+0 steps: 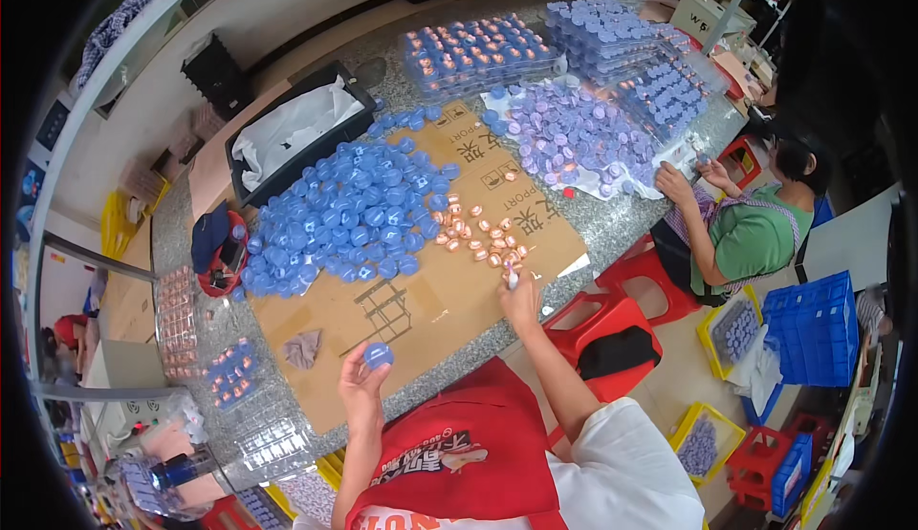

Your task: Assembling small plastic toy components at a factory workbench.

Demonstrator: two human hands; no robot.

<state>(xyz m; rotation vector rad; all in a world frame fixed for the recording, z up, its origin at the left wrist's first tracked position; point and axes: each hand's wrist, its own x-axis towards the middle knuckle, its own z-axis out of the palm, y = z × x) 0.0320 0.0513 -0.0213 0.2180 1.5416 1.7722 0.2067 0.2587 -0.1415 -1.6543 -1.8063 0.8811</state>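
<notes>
My left hand is raised over the near edge of a cardboard sheet, its fingers closed on a blue round disc. My right hand grips a small white pen-like tool at the near side of some small orange-and-white round pieces. Whether the tool touches one of them I cannot tell. Left of these pieces, a big heap of blue round discs covers much of the cardboard. A crumpled grey cloth lies near my left hand.
A black crate with white lining stands behind the heap. Filled clear trays are stacked at the back, beside a pile of purple discs. At right sits a co-worker in green. Red stools stand by the table. A red basket is at left.
</notes>
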